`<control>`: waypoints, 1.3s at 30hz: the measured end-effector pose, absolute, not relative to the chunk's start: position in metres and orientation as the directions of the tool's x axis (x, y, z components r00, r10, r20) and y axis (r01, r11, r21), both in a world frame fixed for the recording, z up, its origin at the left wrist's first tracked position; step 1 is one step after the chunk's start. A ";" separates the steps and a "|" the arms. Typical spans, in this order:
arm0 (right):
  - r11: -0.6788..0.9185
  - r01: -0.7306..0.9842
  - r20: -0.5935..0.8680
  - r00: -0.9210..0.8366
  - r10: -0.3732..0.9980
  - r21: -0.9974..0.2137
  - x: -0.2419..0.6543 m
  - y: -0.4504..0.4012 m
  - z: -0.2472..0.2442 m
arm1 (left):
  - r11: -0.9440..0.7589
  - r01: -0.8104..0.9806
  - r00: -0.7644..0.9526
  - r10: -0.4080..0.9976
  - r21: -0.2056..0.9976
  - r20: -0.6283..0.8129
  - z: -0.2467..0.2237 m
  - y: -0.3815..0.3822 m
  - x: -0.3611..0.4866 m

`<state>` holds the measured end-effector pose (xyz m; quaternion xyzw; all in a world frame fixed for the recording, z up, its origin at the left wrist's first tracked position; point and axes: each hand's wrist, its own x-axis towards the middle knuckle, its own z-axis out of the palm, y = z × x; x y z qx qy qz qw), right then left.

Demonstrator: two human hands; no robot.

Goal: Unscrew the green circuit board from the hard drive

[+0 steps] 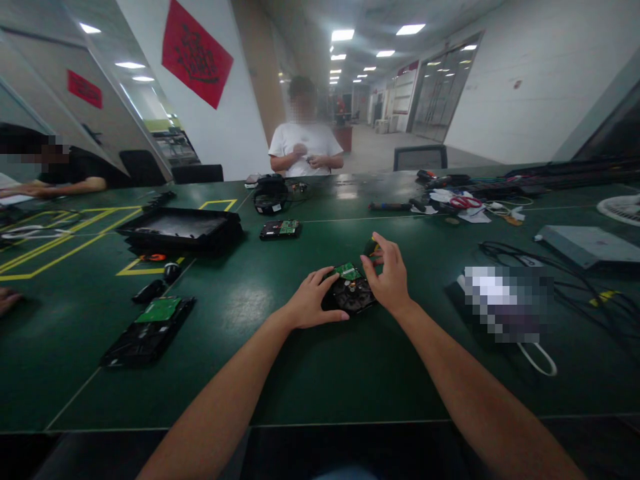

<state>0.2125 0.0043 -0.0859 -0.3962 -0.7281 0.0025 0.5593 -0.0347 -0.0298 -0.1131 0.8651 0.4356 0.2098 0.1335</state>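
A hard drive (353, 293) with a green circuit board lies on the dark green table in front of me. My left hand (316, 301) grips it from the left, fingers on its far edge and thumb along the near side. Over the drive's right edge is my right hand (389, 275), with fingers and thumb closed around a small screwdriver (371, 246) whose dark handle shows some yellow. The screwdriver's shaft and tip are hard to make out. Another hard drive (281, 229) lies farther back, and a larger one (150, 330) rests to the left.
A black tray (183, 227) sits at the back left, near a black cylindrical item (150, 291). On the right are a blurred-out device (505, 303), black cables (575, 287) and a grey box (590, 245). A person in a white shirt (306, 143) sits opposite; another person's hand (9, 300) shows at far left.
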 end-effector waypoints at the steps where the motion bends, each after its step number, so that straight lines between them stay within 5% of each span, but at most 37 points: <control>1: 0.684 0.576 0.812 -0.058 0.581 -0.448 0.213 0.005 -0.086 | -0.584 0.700 0.531 0.811 0.412 0.247 -0.113 -0.030 -0.035; 39: 0.675 0.579 0.801 -0.062 0.596 -0.458 0.214 0.002 -0.085 | -0.586 0.701 0.534 0.809 0.406 0.246 -0.113 -0.029 -0.035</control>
